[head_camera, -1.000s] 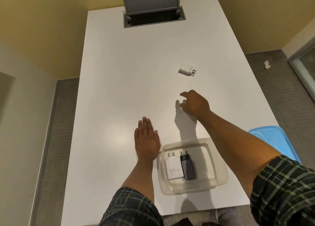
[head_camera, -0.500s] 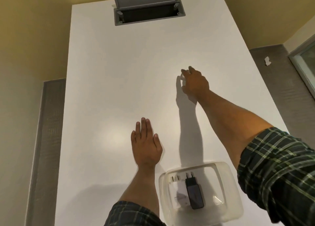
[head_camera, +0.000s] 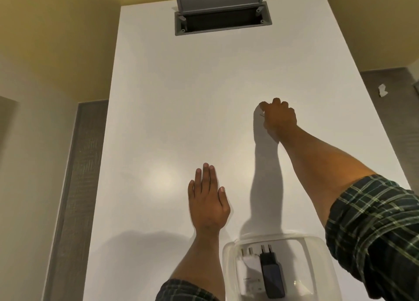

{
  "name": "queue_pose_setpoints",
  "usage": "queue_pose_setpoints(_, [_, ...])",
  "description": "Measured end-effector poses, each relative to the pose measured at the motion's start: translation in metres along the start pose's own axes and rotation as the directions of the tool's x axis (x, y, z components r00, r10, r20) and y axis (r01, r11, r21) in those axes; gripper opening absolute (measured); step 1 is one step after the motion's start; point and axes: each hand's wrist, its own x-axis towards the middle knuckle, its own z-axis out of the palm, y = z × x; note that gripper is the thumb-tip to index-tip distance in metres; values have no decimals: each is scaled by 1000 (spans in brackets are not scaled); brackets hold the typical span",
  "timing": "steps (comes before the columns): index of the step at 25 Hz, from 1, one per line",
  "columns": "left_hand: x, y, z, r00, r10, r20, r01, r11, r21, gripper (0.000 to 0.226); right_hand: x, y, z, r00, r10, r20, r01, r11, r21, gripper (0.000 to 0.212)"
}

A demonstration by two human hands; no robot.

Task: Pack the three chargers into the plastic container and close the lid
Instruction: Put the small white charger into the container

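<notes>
A clear plastic container [head_camera: 322, 246] sits at the near edge of the white table [head_camera: 204, 96]. Inside it lie a white charger [head_camera: 248, 271] and a black charger [head_camera: 272, 275], side by side with their pins pointing away from me. My right hand [head_camera: 280, 117] is stretched out over the middle right of the table with its fingers curled down where the third white charger lay; the charger itself is hidden under the hand. My left hand [head_camera: 207, 201] lies flat on the table, fingers together, just left of the container. The blue lid is out of view.
An open grey cable hatch [head_camera: 221, 17] with its flap raised sits in the table's far end. Grey carpet runs along both sides, with a scrap of white paper [head_camera: 383, 89] on the floor at the right.
My right hand has reached forward from near the container to the third charger and closed over it. The view has tilted, so the container slid toward the bottom edge. My left hand stayed flat.
</notes>
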Motion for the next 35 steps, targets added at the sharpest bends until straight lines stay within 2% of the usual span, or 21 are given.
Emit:
queue_pose_setpoints(3, [0, 0, 1, 1000, 4, -7, -4, 1000, 4, 64, -20, 3, -4, 996, -88, -16, 87, 995, -46, 36])
queue_pose_setpoints(10, [-4, 2, -2, 1000, -3, 18, 2, 1000, 19, 63, -89, 14, -5, 967, -222, -123, 222, 975, -15, 57])
queue_pose_setpoints(14, [-7, 1, -7, 999, -20, 49, 18, 999, 40, 63, -136, 21, 1, 900, -326, -290, 352, 935, 43, 44])
queue_pose_setpoints(16, [-5, 3, -13, 995, -16, 95, 13, 999, 37, 62, -161, 29, -2, 869, -300, -393, 369, 923, 110, 41])
queue_pose_setpoints(20, [8, 6, -22, 971, -20, 239, 19, 1000, 6, 62, -193, 44, -1, 863, -297, -410, 395, 901, 179, 63])
queue_pose_setpoints(22, [21, 8, -32, 946, -11, 325, 34, 997, -67, 62, -197, 49, -5, 858, -221, -464, 369, 893, 256, 65])
queue_pose_setpoints(24, [-39, 8, -72, 969, 4, 245, 8, 999, -44, 59, -262, 51, -22, 831, -230, -507, 416, 862, 290, 63])
queue_pose_setpoints(27, [-72, -7, -67, 987, 19, 160, -11, 998, -56, 54, -270, 46, -14, 797, -393, -459, 531, 818, 221, 59])
queue_pose_setpoints(29, [-104, -17, -57, 988, -9, 152, 18, 998, -61, 55, -276, 44, -9, 760, -538, -364, 617, 774, 143, 57])
queue_pose_setpoints(32, [-156, -23, -50, 989, 20, 146, -9, 997, -78, 59, -298, 45, -10, 726, -622, -293, 670, 736, 96, 57])
queue_pose_setpoints(35, [-195, -23, -41, 973, 25, 228, -13, 999, -53, 63, -324, 48, -2, 719, -662, -214, 683, 730, 36, 58])
